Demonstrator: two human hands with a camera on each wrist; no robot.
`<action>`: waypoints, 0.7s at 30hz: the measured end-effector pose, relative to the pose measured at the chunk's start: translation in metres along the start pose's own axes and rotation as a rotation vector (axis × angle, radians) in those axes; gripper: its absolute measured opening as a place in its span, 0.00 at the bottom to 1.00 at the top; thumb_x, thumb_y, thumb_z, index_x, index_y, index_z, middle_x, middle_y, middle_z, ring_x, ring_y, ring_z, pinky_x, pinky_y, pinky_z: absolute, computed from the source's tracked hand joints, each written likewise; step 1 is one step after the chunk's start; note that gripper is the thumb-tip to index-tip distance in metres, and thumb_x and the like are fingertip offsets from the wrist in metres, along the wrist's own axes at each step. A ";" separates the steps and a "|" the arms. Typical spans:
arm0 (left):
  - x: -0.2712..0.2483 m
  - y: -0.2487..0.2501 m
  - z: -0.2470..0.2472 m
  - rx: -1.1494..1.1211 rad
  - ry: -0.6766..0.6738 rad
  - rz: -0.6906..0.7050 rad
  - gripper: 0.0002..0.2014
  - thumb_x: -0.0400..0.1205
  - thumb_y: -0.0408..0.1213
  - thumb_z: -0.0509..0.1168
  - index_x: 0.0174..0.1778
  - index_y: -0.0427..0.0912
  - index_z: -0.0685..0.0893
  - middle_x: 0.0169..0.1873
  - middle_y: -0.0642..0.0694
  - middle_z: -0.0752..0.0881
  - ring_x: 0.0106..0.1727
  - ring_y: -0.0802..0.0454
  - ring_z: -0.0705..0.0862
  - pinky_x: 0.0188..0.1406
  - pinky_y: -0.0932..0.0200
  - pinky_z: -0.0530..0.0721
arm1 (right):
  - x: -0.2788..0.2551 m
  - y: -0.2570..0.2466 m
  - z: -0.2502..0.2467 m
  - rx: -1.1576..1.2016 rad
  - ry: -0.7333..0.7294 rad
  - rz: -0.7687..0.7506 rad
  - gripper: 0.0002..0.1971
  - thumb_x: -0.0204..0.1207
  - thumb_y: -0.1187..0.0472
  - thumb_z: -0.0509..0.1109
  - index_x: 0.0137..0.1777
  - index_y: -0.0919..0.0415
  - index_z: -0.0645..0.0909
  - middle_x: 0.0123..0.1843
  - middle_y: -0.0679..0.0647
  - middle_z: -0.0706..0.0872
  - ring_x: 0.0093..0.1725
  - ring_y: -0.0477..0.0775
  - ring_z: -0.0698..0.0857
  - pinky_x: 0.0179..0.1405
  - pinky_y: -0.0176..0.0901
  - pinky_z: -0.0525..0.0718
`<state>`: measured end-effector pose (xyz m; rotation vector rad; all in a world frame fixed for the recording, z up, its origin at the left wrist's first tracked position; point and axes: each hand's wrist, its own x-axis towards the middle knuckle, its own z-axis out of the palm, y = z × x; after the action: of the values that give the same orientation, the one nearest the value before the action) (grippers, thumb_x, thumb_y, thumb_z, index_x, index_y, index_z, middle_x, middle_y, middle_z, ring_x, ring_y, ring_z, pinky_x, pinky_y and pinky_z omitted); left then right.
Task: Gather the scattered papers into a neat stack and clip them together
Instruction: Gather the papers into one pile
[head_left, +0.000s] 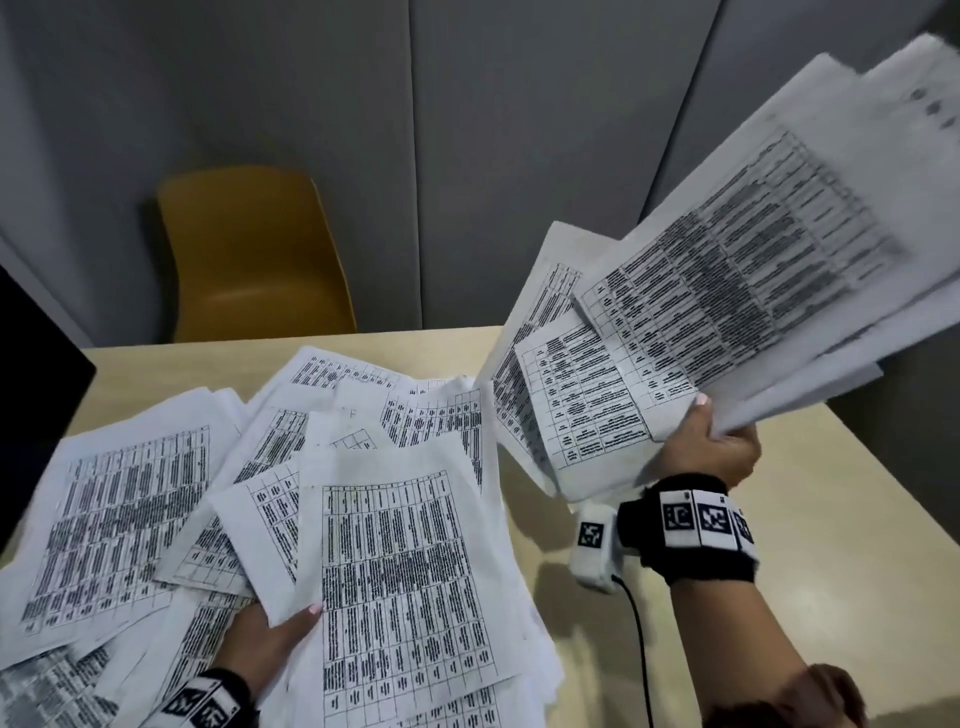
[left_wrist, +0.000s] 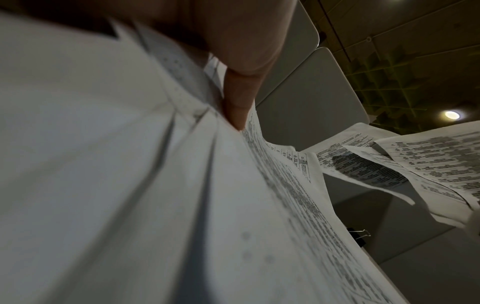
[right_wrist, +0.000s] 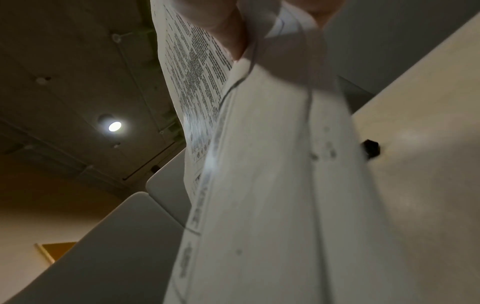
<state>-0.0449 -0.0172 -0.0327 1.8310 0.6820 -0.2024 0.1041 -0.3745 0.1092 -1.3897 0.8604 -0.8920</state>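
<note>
Many printed sheets lie scattered across the left half of the beige table. My right hand grips a fanned, uneven bundle of papers by its lower corner, raised above the table's right side. In the right wrist view that bundle fills the middle, pinched at the top. My left hand pinches a sheet near the front edge, thumb on top; its thumb shows against the paper. A black binder clip lies on the table, and shows as the clip beyond the bundle.
A yellow chair stands behind the table against grey wall panels. A dark object sits at the table's left edge. Bare tabletop shows at the right, under my right wrist, where a black cable hangs.
</note>
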 end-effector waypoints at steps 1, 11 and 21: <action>0.000 0.000 0.000 -0.022 -0.010 -0.012 0.13 0.74 0.36 0.73 0.54 0.39 0.85 0.47 0.39 0.87 0.54 0.40 0.84 0.62 0.46 0.77 | -0.001 -0.001 0.000 0.015 0.002 0.010 0.12 0.74 0.59 0.70 0.51 0.68 0.84 0.42 0.60 0.86 0.39 0.54 0.83 0.29 0.32 0.73; 0.009 -0.003 -0.002 -0.052 -0.016 -0.081 0.08 0.72 0.41 0.75 0.42 0.46 0.84 0.44 0.43 0.88 0.52 0.43 0.84 0.62 0.45 0.77 | -0.015 0.009 -0.001 0.135 -0.058 0.257 0.18 0.77 0.62 0.68 0.64 0.68 0.77 0.51 0.59 0.82 0.48 0.54 0.82 0.47 0.33 0.77; -0.002 0.011 0.002 -0.093 0.056 -0.160 0.39 0.72 0.67 0.62 0.60 0.30 0.80 0.51 0.28 0.83 0.50 0.34 0.83 0.64 0.35 0.75 | -0.052 0.094 -0.029 -0.426 -0.694 0.340 0.12 0.75 0.62 0.67 0.57 0.66 0.76 0.41 0.62 0.85 0.39 0.62 0.83 0.46 0.61 0.87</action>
<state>-0.0403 -0.0219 -0.0234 1.6989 0.8641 -0.2219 0.0571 -0.3413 0.0137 -1.6957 0.7234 0.0649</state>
